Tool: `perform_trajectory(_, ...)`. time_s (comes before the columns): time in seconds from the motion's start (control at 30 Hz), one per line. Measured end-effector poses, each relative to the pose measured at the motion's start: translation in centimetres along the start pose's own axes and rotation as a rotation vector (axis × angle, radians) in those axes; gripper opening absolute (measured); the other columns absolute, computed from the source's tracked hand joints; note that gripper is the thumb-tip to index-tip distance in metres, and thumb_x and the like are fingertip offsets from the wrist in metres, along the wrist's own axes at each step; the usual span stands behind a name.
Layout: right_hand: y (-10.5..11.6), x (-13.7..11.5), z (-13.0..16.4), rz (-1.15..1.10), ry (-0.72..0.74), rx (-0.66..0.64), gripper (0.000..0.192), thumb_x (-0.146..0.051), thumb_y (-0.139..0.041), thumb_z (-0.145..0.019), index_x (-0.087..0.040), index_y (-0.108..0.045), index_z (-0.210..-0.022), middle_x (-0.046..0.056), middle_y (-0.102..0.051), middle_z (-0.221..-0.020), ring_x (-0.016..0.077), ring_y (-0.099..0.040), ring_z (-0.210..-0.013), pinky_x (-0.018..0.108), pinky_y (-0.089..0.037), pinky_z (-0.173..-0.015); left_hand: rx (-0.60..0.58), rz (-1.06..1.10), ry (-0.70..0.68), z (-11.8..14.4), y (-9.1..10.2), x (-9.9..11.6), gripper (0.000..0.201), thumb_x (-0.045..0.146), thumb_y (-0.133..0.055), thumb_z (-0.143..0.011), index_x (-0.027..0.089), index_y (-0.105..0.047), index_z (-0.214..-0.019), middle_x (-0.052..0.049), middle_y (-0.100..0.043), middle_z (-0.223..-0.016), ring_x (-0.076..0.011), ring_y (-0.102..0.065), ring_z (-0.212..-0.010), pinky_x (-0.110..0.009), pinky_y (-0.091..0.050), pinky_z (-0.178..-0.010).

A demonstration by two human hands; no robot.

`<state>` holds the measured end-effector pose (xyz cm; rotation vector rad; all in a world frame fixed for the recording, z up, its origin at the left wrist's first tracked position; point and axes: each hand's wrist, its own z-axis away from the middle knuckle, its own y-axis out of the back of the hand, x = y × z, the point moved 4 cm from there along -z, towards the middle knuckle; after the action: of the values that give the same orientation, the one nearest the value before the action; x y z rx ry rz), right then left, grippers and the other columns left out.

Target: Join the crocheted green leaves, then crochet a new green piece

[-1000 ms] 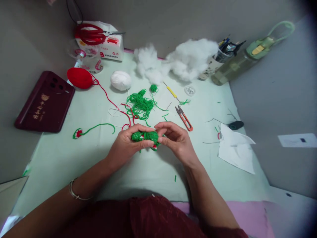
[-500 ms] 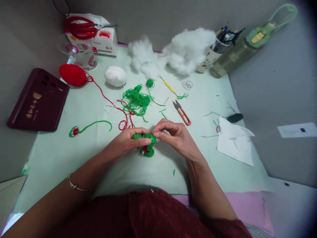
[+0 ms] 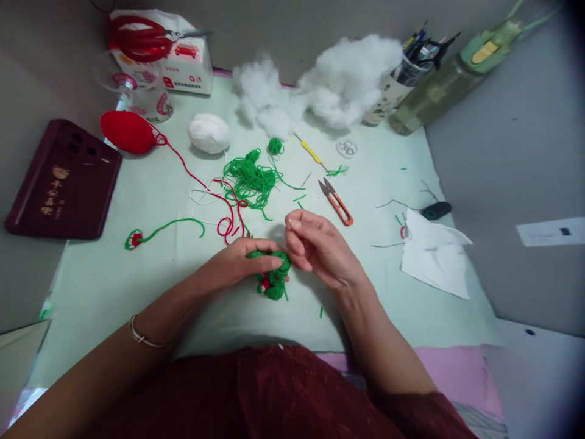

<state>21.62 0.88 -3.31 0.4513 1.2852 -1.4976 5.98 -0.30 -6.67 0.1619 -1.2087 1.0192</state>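
Left hand [image 3: 237,261] grips the green crocheted piece [image 3: 275,288] | right hand [image 3: 320,247], fingertips pinched (on what, too small to tell), hangs just to its right

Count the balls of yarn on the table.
3: the red ball beside the phone, the white ball right of the red one, and the small green ball beside the green tangle.
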Motion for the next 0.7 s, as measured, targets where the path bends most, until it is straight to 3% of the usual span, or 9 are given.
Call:
perform_trajectory(0.1, 1.4, -1.4, 0.3, -0.06, 0.065, 0.077, 0.025, -0.029, -0.079, -0.083, -0.018, -0.057, -0.08, -0.014, -0.032, -0.053, 0.0, -0.018, -0.04, 0.012, -0.019, -0.039, -0.045, -0.09, 0.043, 0.0, -0.1, -0.1, 0.034, 0.047, -0.075, -0.086, 0.016, -0.074, -0.099, -0.008, -0.079, -0.085, -0.0162, -0.068, -0.068, -0.028, -0.053, -0.063)
perform_trajectory(0.17, 2.9, -2.6, 0.5, -0.106, 0.164, 0.182, 0.028, -0.026, -0.083, -0.078, -0.018, -0.056, -0.076, -0.014, -0.027, -0.055, 0.0006, -0.012, -0.044, 0.011, -0.018, -0.039, -0.06, -0.106, 0.071, 0.1, -0.3, -0.1, 0.033, 0.047, -0.074, -0.086, 0.016, -0.072, -0.097, -0.009, -0.08, -0.084, -0.0163, -0.068, -0.066, -0.027, -0.051, -0.058)
perform_trajectory(0.27, 4.4, -3.4, 0.7, -0.11, 0.195, 0.242, 0.025, -0.026, -0.081, -0.08, -0.018, -0.058, -0.076, -0.013, -0.027, -0.057, 0.0022, -0.011, -0.046, 0.012, -0.022, -0.038, -0.073, -0.081, 0.084, 0.1, -0.5, -0.1, 0.031, 0.047, -0.073, -0.087, 0.016, -0.069, -0.093, -0.008, -0.079, -0.084, -0.0152, -0.068, -0.063, -0.025, -0.049, -0.056)
perform_trajectory(0.37, 4.5, -3.1, 0.5, -0.081, 0.185, 0.239, 0.015, -0.023, -0.08, -0.08, -0.018, -0.067, -0.088, -0.008, -0.045, -0.065, 0.0034, -0.026, -0.048, 0.013, -0.034, -0.041, -0.011, 0.026, 0.049, 0.2, -0.4, 0.1, 0.028, 0.043, -0.076, -0.086, 0.018, -0.067, -0.096, -0.006, -0.078, -0.083, -0.0141, -0.068, -0.066, -0.023, -0.05, -0.058)
perform_trajectory(0.43, 4.4, -2.7, 0.3, -0.056, 0.183, 0.236, 0.022, -0.02, -0.082, -0.076, -0.018, -0.072, -0.095, -0.004, -0.058, -0.076, 0.0041, -0.04, -0.055, 0.013, -0.043, -0.047, 0.053, 0.1, 0.005, 0.2, -0.2, 0.3, 0.03, 0.038, -0.081, -0.082, 0.019, -0.067, -0.101, -0.002, -0.075, -0.082, -0.0151, -0.071, -0.072, -0.023, -0.052, -0.061)
perform_trajectory(0.53, 4.1, -2.4, 0.3, 0.011, 0.208, 0.26, 0.022, -0.028, -0.086, -0.073, -0.021, -0.075, -0.091, -0.001, -0.067, -0.085, 0.0069, -0.057, -0.065, 0.017, -0.053, -0.056, 0.12, 0.134, -0.058, 0.1, 0.1, 0.7, 0.034, 0.032, -0.087, -0.076, 0.022, -0.069, -0.104, 0.001, -0.069, -0.085, -0.0156, -0.071, -0.079, -0.025, -0.056, -0.067)
perform_trajectory(0.63, 3.7, -2.7, 0.9, 0.18, 0.347, 0.33, 0.015, -0.035, -0.082, -0.081, -0.024, -0.078, -0.089, 0.001, -0.071, -0.083, 0.0121, -0.067, -0.076, 0.022, -0.057, -0.062, 0.191, 0.102, -0.104, 0.2, 0.5, 1.1, 0.035, 0.031, -0.089, -0.073, 0.024, -0.072, -0.103, 0.001, -0.068, -0.091, -0.0149, -0.068, -0.082, -0.025, -0.056, -0.07)
perform_trajectory(0.7, 3.3, -3.1, 1.5, 0.356, 0.496, 0.442, 0.01, -0.033, -0.078, -0.086, -0.026, -0.08, -0.092, 0.002, -0.073, -0.083, 0.0137, -0.067, -0.076, 0.025, -0.056, -0.063, 0.254, 0.056, -0.142, 0.3, 0.8, 1.4, 0.034, 0.031, -0.09, -0.072, 0.026, -0.074, -0.102, 0.001, -0.069, -0.096, -0.0158, -0.066, -0.086, -0.025, -0.056, -0.071)
